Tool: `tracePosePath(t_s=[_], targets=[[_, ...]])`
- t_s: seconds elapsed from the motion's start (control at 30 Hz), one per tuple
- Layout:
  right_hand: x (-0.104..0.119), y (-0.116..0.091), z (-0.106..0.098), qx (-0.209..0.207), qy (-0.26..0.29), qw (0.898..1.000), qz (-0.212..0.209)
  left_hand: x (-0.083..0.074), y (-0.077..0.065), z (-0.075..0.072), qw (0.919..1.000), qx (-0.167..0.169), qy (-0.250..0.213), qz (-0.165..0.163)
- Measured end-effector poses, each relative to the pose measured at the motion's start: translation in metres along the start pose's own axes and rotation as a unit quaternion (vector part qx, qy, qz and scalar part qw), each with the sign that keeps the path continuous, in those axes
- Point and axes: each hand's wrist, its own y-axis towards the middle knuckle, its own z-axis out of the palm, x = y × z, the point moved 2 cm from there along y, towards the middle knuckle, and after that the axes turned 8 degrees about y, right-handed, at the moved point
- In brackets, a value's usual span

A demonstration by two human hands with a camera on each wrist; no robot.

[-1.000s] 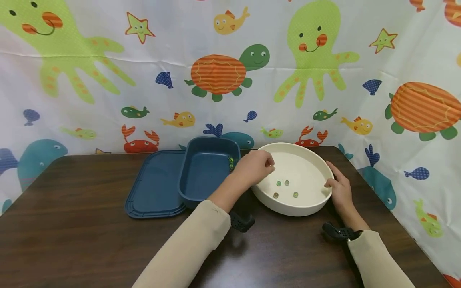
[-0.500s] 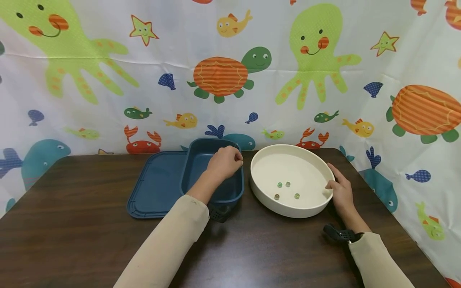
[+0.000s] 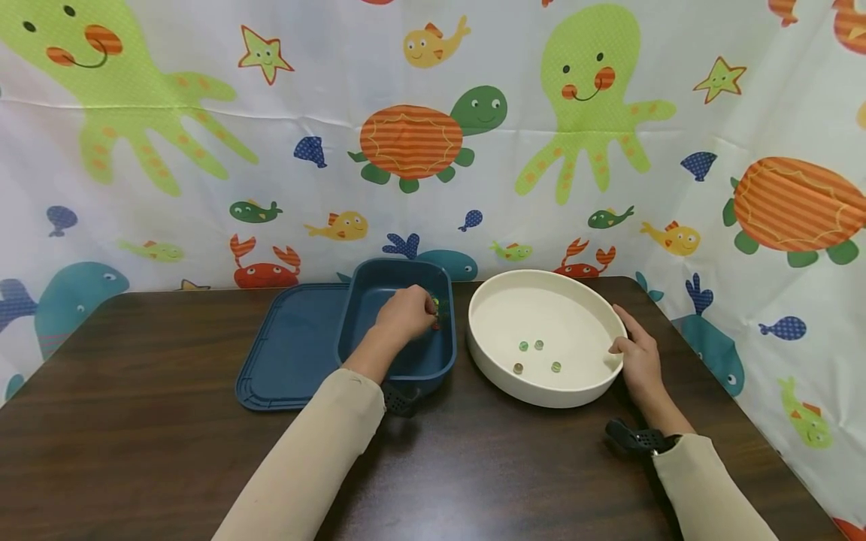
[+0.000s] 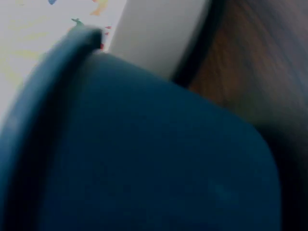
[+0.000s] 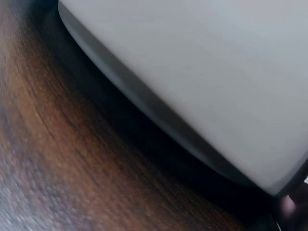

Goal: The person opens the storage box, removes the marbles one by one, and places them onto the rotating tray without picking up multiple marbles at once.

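Note:
My left hand [image 3: 406,312] reaches into a deep blue rectangular container [image 3: 365,323], knuckles up and fingers bent downward. Its fingertips are near a small cluster of green and reddish pieces [image 3: 436,304] at the right inner wall; I cannot tell whether it pinches one. My right hand [image 3: 639,349] grips the right rim of a round cream dish [image 3: 541,394], thumb inside and fingers outside. Several small glass marbles [image 3: 538,345] lie on the dish's floor. The left wrist view shows the container's outer wall [image 4: 159,154]; the right wrist view shows the dish's side [image 5: 202,72].
A flat blue lid [image 3: 291,346] lies left of the container, partly under its edge. Everything stands on a dark wood table [image 3: 135,421]. Behind it hangs a curtain [image 3: 271,180] printed with sea animals, which also runs along the right side.
My left hand has moved from over the dish's left rim leftward into the blue container, then lower inside it. The right hand keeps its grip on the dish, and the marbles there stay put.

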Motion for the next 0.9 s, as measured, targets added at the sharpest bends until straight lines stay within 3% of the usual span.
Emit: tracePosePath(t_s=[0.27,0.9], targets=[[0.0003,-0.0003,0.0007,0.0,0.0,1.0,-0.004,0.0023,0.0017,0.0062,0.9991,0.03,0.031,0.005],[0.0014,-0.0019,0.0007,0.001,-0.01,1.0,-0.007,0.0008,-0.0001,0.008,0.9992,0.024,0.031,0.009]])
